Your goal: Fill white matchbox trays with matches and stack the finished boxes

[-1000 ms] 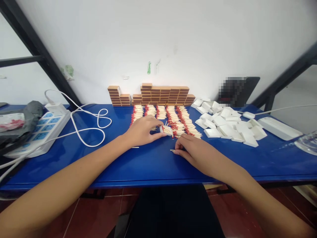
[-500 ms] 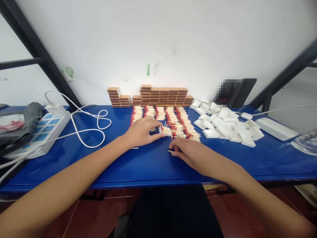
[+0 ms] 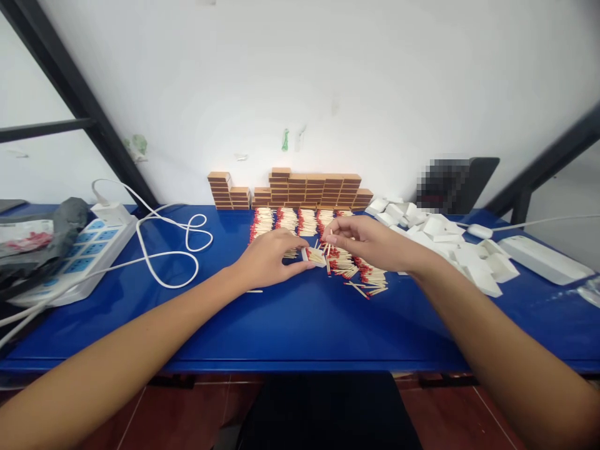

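My left hand (image 3: 277,257) grips a small white matchbox tray (image 3: 315,257) by its left end, thumb in front and fingers behind. Matches with red heads lie inside the tray. Just right of it and a little higher, my right hand (image 3: 359,239) is closed in a pinch on matches (image 3: 329,242) whose sticks show under the fingertips. Rows of red-headed matches (image 3: 307,223) spread on the table behind and beside both hands. A few loose matches (image 3: 367,290) lie in front of the right-hand rows.
Brown matchboxes (image 3: 323,187) are stacked along the wall. White empty trays (image 3: 462,247) lie heaped at right, near a white box (image 3: 546,259). A power strip (image 3: 89,256) and white cable (image 3: 194,250) occupy the left of the blue table (image 3: 281,325).
My right hand has moved up and away from the table's front, to beside the tray. Several matches now lie loose near the right-hand rows. My left hand still holds the tray.
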A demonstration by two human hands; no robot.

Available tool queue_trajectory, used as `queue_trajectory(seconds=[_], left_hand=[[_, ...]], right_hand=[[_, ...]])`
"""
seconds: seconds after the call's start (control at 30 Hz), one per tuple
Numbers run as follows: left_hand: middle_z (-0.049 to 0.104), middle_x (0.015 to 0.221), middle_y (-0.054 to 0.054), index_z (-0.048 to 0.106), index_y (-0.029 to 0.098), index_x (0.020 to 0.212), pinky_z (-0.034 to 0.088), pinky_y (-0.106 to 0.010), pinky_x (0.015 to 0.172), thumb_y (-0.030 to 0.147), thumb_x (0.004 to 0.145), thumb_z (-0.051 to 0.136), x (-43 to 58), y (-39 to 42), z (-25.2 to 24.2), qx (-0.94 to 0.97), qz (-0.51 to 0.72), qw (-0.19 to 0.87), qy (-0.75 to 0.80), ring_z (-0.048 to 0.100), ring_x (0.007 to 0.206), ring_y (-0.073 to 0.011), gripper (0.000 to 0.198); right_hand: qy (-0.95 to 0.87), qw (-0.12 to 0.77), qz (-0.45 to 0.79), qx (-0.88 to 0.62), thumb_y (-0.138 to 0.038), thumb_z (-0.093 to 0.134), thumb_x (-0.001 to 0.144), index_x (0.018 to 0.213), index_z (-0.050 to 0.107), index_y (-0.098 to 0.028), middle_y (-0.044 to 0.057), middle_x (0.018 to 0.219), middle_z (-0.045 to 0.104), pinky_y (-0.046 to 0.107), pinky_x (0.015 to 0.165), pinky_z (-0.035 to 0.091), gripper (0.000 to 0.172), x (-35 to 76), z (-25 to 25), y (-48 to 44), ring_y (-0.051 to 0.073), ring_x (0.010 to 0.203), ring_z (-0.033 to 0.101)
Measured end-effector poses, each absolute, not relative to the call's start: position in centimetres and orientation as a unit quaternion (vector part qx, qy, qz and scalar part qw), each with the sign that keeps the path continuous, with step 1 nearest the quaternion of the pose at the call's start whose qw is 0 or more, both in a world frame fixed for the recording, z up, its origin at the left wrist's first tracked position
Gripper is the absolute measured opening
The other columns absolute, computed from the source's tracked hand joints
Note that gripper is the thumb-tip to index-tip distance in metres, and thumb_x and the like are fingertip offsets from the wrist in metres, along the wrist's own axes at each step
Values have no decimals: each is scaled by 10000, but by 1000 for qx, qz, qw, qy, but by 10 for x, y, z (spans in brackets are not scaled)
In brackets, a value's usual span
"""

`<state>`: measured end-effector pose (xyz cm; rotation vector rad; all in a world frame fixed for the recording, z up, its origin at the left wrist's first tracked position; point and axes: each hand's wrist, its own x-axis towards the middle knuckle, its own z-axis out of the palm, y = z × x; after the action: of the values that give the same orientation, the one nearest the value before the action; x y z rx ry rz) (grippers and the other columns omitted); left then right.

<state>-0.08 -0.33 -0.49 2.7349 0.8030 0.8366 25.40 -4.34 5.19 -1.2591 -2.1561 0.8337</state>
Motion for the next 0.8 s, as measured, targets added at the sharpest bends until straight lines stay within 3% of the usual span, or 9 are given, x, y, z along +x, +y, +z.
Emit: queue_trajectory(seconds=[0.2,0.4,0.5,0.67,0.8], left_hand=[[814,1006,-59,792,219,1151,584,-390,838,535,942,791,2,-6,-7,895,327,75,293,747,953,-250,379],[833,1073,-64,803,220,1142,600,-386,899,519,917,830,3,-8,-3,867,392,49,305,771,982,-242,375],[834,1051,-72,809,212,1129,603,-391,879,512,911,838,3,-7,-2,861,405,44,305,769,968,-247,372],[839,1064,-68,809,210,1130,608,-399,901,483,906,852,3,-7,-1,859,414,55,297,776,971,-243,356],[841,1058,-65,812,209,1116,610,-384,875,476,899,860,3,-7,-2,856,424,50,291,780,960,-240,347]], right_hand=[[-709,393,333,-481,-726,804,802,896,761,-194,63,880,752,332,727,528,541,247,20,-40,187,782,642],[-659,458,351,-481,-692,867,743,915,777,-178,80,879,775,339,697,538,549,245,12,-38,195,766,673],[-654,467,346,-484,-659,876,747,899,782,-177,58,811,749,315,632,489,514,243,12,-40,168,695,625],[-659,466,316,-498,-683,851,766,838,778,-180,-31,580,564,288,512,294,514,241,13,-42,109,539,404],[-648,484,323,-492,-680,885,730,818,773,-173,-24,576,581,283,501,286,526,240,11,-41,103,528,405]])
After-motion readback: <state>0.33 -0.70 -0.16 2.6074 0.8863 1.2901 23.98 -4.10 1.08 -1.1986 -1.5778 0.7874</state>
